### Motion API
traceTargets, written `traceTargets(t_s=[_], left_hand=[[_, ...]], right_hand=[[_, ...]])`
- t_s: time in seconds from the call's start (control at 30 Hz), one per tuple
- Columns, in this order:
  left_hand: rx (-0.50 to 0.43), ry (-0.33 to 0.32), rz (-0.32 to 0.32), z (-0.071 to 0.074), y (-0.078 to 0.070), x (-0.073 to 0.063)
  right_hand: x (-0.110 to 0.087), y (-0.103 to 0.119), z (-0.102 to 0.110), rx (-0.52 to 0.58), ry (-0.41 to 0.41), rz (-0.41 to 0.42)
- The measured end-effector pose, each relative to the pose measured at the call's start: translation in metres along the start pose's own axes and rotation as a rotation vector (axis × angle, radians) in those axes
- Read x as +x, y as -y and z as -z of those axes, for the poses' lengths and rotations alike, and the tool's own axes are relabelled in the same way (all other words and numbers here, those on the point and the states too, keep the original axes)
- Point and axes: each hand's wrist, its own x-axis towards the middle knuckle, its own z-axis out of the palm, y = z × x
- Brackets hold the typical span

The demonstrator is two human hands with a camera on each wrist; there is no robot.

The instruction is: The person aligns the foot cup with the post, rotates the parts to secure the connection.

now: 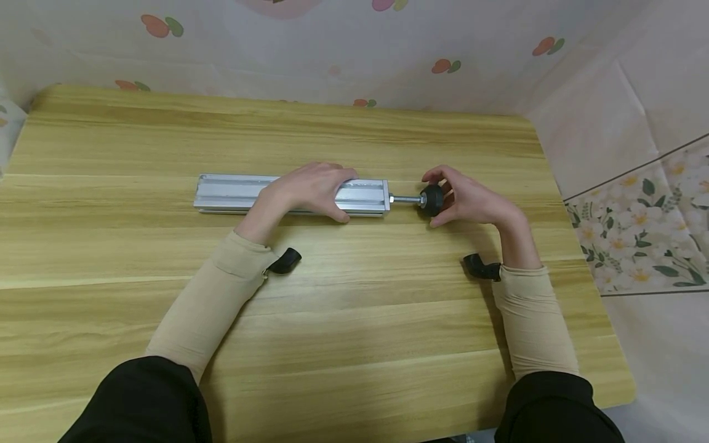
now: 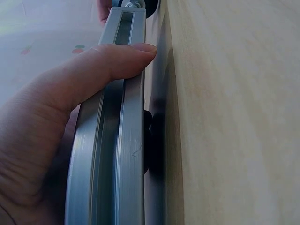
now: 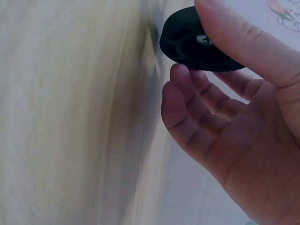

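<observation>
A silver aluminium extrusion (image 1: 232, 192) with grooves along its sides lies crosswise on the table. My left hand (image 1: 312, 189) grips it over the top near its right end; the thumb (image 2: 126, 61) lies across the grooved side in the left wrist view. From that end sticks out a threaded rod (image 1: 407, 199) with a nut (image 1: 392, 199) near the extrusion. At its outer end sits a round black levelling foot (image 1: 431, 200). My right hand (image 1: 468, 198) holds this foot by its rim, thumb on one side and curled fingers on the other. Its hollow underside (image 3: 201, 47) faces the palm.
The wood-grain table (image 1: 354, 344) has rounded corners. Behind it hangs a pale cloth (image 1: 304, 55) with fruit prints, and a floral panel (image 1: 642, 221) is on the right. A black wrist mount (image 1: 285, 261) juts from the left sleeve, another mount (image 1: 480, 267) from the right.
</observation>
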Motion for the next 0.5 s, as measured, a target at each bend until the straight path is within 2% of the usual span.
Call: traceTargets(t_s=[0.17,0.5], left_hand=[[-0.003,0.0,-0.002,0.0002,-0.0006,-0.0001],[-0.01,0.012,0.011,0.0013,-0.001,-0.001]], right_hand=[[-0.0026,-0.0008,0.0018,0.02,-0.004,0.0],[-0.0057,-0.0068,0.0069,-0.038,-0.01,0.011]])
